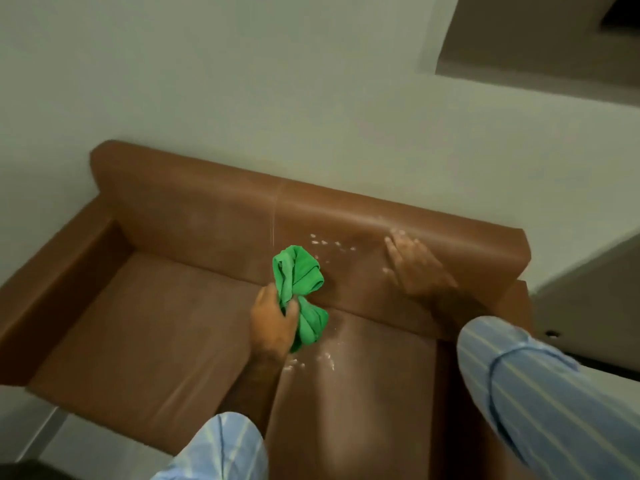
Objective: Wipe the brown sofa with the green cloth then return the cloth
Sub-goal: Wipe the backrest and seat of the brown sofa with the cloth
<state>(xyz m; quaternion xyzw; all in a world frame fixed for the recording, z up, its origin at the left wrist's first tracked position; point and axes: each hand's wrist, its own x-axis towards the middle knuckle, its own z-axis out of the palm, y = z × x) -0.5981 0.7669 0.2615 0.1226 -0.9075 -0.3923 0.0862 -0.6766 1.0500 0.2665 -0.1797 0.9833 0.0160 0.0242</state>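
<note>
A brown leather sofa [166, 313] stands against a pale wall. My left hand [273, 322] is closed around a bunched green cloth [299, 271], held just above the seat near the base of the backrest. Flat on the backrest to the right lies my right hand [415, 266], fingers spread. White crumbs [329, 242] are scattered on the backrest between the cloth and my right hand, and more white specks [311, 362] lie on the seat below the cloth.
The sofa's left armrest [52, 282] and right armrest [516, 306] bound the seat. A pale wall [277, 98] rises behind the backrest. Light floor [86, 441] shows at the lower left. A dark strip [588, 358] lies right of the sofa.
</note>
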